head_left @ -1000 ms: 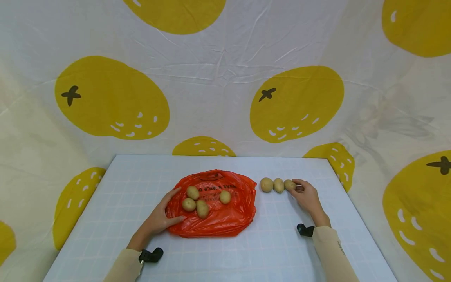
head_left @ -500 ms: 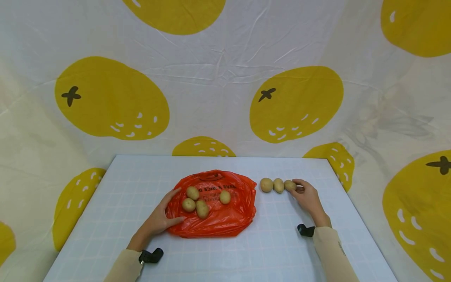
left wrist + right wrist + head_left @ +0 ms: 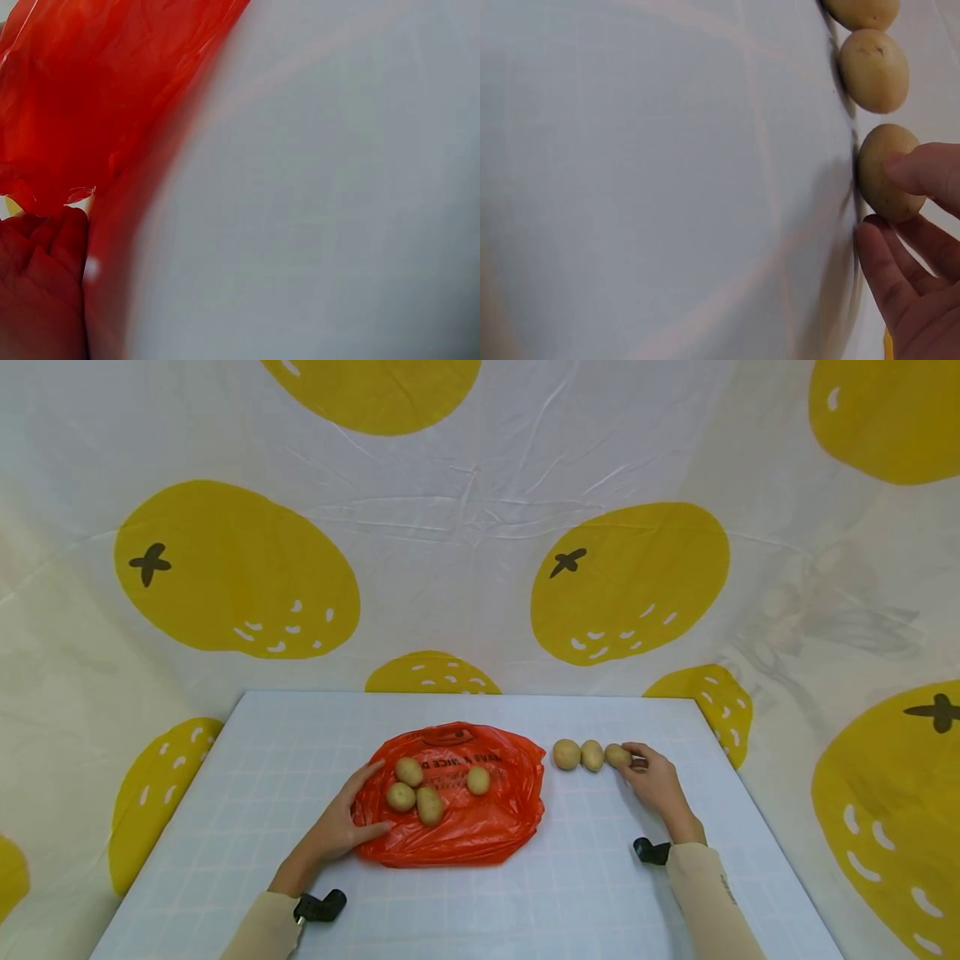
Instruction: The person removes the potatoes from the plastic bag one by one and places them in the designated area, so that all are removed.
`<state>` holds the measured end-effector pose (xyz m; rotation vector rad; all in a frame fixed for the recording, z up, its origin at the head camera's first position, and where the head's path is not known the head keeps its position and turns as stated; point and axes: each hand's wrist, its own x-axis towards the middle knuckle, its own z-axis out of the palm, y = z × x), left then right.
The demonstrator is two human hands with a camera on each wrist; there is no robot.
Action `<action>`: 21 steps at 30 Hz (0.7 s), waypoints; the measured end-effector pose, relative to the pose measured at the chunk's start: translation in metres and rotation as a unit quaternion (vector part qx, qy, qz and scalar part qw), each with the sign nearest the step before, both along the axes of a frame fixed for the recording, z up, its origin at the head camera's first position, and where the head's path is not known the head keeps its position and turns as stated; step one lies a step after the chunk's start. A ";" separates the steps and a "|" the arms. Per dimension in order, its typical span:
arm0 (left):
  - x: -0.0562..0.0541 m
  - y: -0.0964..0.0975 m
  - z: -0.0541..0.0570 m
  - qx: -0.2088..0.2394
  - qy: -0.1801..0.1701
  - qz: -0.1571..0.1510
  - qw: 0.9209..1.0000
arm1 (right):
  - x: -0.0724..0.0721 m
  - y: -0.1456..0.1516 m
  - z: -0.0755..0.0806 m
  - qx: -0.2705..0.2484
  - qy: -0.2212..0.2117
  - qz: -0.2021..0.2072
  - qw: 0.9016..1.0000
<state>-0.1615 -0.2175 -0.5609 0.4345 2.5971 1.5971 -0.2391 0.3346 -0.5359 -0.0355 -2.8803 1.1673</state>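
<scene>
A red plastic bag (image 3: 491,831) with dark print lies on the table. On top of it, three potatoes (image 3: 430,807) cluster at the left, with another potato (image 3: 478,781) apart to the right. My left hand (image 3: 333,827) rests against the bag's left end, thumb and fingers spread around it; the left wrist view shows part of the palm beside the red film (image 3: 82,97). To the bag's right, my right hand (image 3: 655,779) pinches a small potato (image 3: 891,172) between thumb and fingers, at the right end of a short row with two potatoes (image 3: 566,754).
The table (image 3: 480,914) has a pale, faintly checked cover. Behind and beside it hangs a whitish cloth (image 3: 450,552) with large yellow fruit shapes. Black wrist devices (image 3: 321,906) sit at both cuffs.
The right hand's potato stands slightly farther right, with a small gap to its neighbour where they touched before. The left hand and the bag have stayed put.
</scene>
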 end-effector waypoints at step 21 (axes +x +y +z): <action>0.002 0.000 0.003 -0.005 0.001 0.000 1.000 | 0.001 -0.002 0.002 -0.004 -0.023 0.003 1.000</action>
